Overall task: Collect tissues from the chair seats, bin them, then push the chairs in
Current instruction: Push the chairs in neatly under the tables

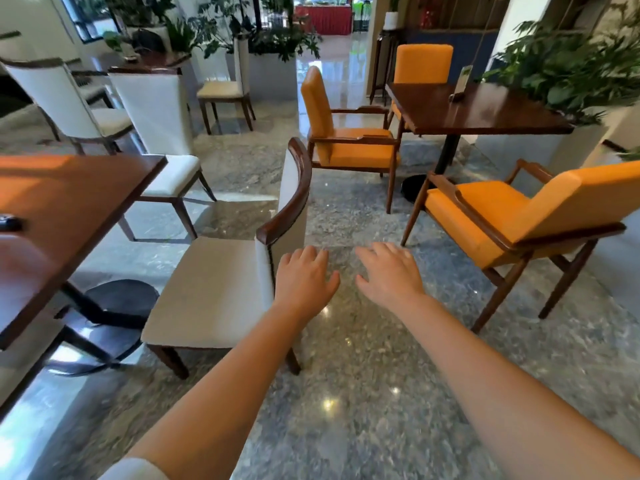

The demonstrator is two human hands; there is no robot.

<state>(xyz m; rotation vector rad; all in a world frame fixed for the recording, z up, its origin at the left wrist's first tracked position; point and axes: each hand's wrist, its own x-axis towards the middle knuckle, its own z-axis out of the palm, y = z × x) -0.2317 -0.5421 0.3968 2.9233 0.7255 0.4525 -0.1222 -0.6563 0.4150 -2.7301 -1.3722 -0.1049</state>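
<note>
Two bare hands extend forward over the polished stone floor (346,375), palms down, fingers spread apart, neither holding anything. Left hand (303,277) hovers just beside the rear edge of the nearest white chair (221,292), close to the lower end of its curved dark wooden back rail (289,199); contact with the chair cannot be confirmed. Right hand (389,273) is over bare floor, clear of all furniture. The white chair's seat is bare, and the chair stands pulled out from the dark wooden table (69,209) at left, whose round black base (117,303) shows beside the seat. A second white chair (162,140) stands at the far side of that table. Three orange chairs surround a second dark table (474,109) at right: one orange armchair (349,133) facing right, one nearest orange armchair (512,216) at right foreground, one orange chair (422,64) behind the table. All visible seats carry no tissue. Green plants (568,64) fill the planter at far right.
</note>
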